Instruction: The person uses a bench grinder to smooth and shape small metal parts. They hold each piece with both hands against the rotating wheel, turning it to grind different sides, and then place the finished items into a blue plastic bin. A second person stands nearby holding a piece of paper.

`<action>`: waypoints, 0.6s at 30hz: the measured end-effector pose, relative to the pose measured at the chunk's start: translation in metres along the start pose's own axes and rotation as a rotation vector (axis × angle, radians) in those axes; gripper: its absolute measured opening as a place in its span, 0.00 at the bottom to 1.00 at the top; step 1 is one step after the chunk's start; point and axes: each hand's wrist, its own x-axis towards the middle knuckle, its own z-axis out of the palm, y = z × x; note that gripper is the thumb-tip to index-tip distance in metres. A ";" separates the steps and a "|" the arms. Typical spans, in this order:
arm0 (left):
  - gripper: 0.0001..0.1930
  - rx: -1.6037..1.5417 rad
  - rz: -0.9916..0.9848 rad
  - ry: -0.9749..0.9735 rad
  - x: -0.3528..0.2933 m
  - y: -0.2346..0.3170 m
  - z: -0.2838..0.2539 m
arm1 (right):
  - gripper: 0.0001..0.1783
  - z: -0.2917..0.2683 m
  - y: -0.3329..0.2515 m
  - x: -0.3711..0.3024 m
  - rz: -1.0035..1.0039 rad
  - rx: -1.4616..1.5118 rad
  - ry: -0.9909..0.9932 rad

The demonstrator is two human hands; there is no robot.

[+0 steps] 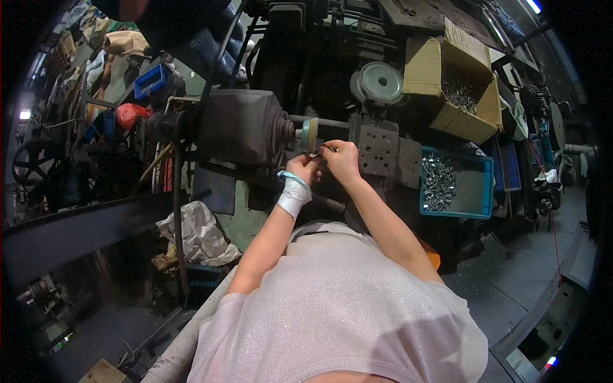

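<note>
Speaker 1: Progress, pls?
Speaker 2: Mid-job, we'd guess: disc [309,135] on machine [239,124], our L hand [305,168] and R hand [341,159] just below, fingers curled; pinching smth? Can't tell. Loose metal bits [439,182] in blue bin [454,215], more in carton [469,127]; done vs left, can't tell.
Speaker 1: Labels?
Speaker 2: None we can read.

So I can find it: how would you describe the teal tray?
Start at the dark machine filling the upper middle. Right of its hole-drilled block sits a rectangular tray, silvery metal parts heaped toward its left side. Its teal sides set it apart from the cardboard box pictured above it.
</note>
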 end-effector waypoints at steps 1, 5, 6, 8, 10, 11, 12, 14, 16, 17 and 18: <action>0.07 -0.009 0.008 0.000 0.001 -0.001 -0.001 | 0.11 0.000 -0.003 0.000 0.006 0.005 -0.006; 0.07 0.011 0.015 0.023 0.000 0.004 0.000 | 0.10 0.003 -0.005 0.002 0.030 0.040 -0.007; 0.07 0.028 0.012 0.035 -0.001 0.006 0.001 | 0.10 0.003 -0.003 0.003 0.032 0.054 -0.001; 0.07 -0.008 0.029 0.028 0.000 0.005 0.002 | 0.10 0.006 0.001 0.003 0.025 0.080 0.017; 0.07 -0.006 0.026 0.026 0.000 0.006 0.003 | 0.08 0.007 0.003 0.003 0.006 0.104 0.039; 0.07 0.013 0.017 0.029 -0.001 0.008 0.003 | 0.08 0.007 0.002 0.003 0.018 0.117 0.030; 0.06 0.033 0.008 0.032 -0.002 0.009 0.003 | 0.08 0.005 0.000 0.002 0.031 0.130 0.022; 0.06 0.011 -0.010 0.015 -0.001 0.009 0.001 | 0.08 0.004 -0.005 0.000 0.049 0.156 0.011; 0.05 0.056 -0.015 0.012 -0.001 0.011 0.000 | 0.08 0.004 -0.010 -0.002 0.061 0.182 0.004; 0.05 0.111 -0.013 0.018 -0.004 0.013 0.000 | 0.08 0.002 -0.010 -0.003 0.068 0.210 0.003; 0.05 0.167 -0.010 0.024 -0.007 0.015 0.000 | 0.08 0.001 -0.011 -0.005 0.074 0.238 0.001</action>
